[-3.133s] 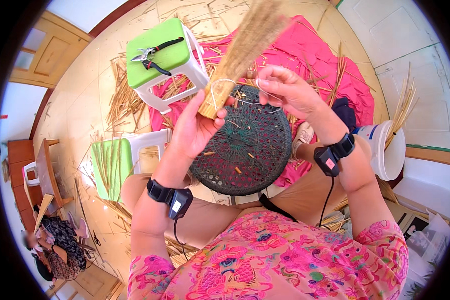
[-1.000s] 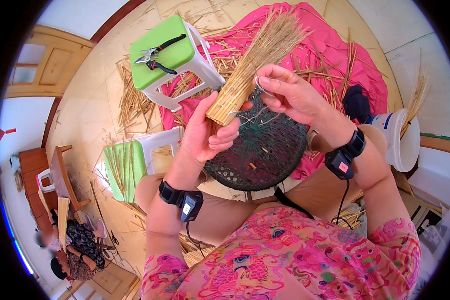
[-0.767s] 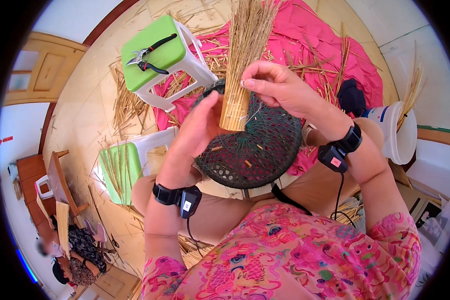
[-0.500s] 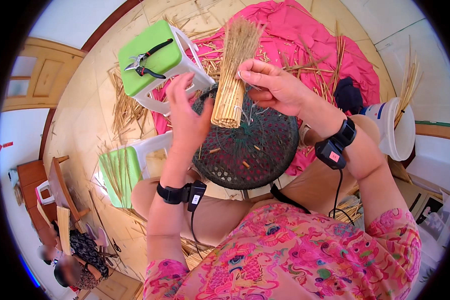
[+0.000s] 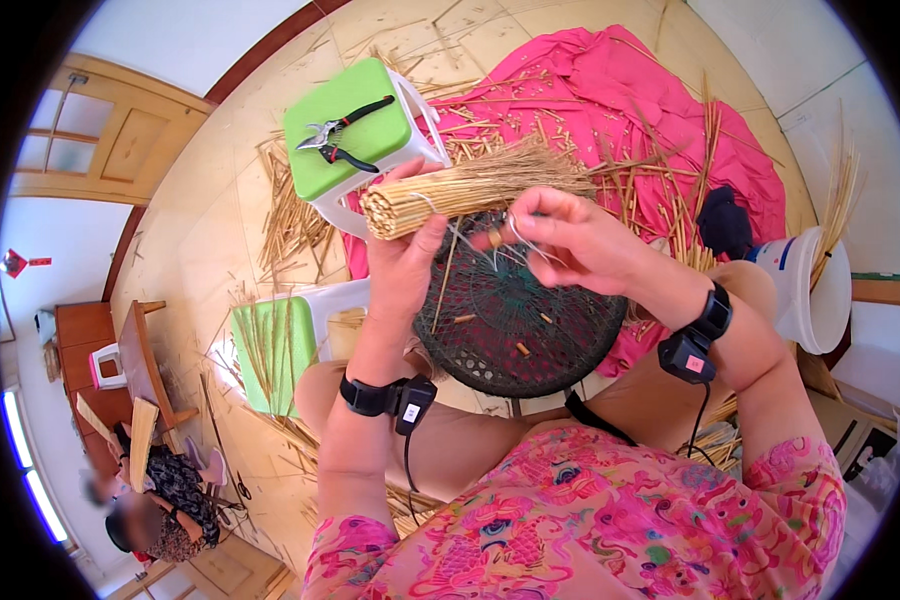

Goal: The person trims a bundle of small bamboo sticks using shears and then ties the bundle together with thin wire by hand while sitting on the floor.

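A thick bundle of straw stalks [image 5: 480,188] lies nearly level, its cut ends toward the left and its feathery tops toward the right. My left hand [image 5: 402,270] grips it from below near the cut ends, where a white tie circles the stalks. Thin white string [image 5: 485,252] trails from that tie. My right hand [image 5: 585,242], fingers pinched, has hold of the string to the right of the bundle. Under both hands is a round, dark mesh-topped stand [image 5: 515,335] with a few short stalk pieces on it.
Red-and-black pruning shears [image 5: 370,109] lie on a green-topped stool [image 5: 315,100]. Stalks cover another green stool [image 5: 242,350]. Pink cloth [image 5: 610,75] with straw scraps spreads beyond. A white bucket [image 5: 782,262] stands right, near dark cloth [image 5: 725,220]. Another person [image 5: 175,500] sits lower left.
The bundle has tipped from upright to nearly level. My left hand, open beside it before, now grips it. My right hand has moved off the stalks, drawing the string rightward.
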The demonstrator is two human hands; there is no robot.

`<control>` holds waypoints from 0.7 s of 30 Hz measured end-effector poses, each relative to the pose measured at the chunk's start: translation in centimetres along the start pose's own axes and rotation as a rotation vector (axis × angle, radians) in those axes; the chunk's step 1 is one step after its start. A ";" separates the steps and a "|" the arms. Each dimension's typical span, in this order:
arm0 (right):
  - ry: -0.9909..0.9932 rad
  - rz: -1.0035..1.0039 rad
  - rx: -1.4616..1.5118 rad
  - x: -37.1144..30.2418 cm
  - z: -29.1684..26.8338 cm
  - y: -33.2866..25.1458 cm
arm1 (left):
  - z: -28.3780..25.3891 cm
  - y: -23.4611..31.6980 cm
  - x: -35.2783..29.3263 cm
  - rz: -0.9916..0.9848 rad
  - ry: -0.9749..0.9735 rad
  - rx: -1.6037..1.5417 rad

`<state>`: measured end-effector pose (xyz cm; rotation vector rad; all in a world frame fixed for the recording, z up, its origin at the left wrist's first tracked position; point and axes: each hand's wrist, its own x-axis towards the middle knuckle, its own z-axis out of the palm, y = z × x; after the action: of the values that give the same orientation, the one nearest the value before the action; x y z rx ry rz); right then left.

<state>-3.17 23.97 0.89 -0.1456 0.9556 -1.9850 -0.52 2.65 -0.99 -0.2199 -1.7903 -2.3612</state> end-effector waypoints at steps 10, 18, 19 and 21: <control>-0.294 -0.101 -0.144 -2.2 -1.4 -3.9 | -2.7 1.6 0.7 -0.088 -0.045 -0.483; -0.251 0.032 -0.167 -2.1 -0.5 -3.5 | -2.6 1.1 0.8 -0.246 0.036 -0.284; -0.287 0.082 -0.160 -2.0 -0.3 -3.2 | -2.5 0.9 0.9 -0.260 0.081 -0.268; -0.380 0.156 -0.143 -2.1 0.0 -3.0 | -2.6 0.7 1.2 -0.150 0.107 -0.301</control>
<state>-3.92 26.47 3.47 -0.4944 0.8315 -1.6672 -1.61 -0.07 -0.72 0.0048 -1.4454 -2.6862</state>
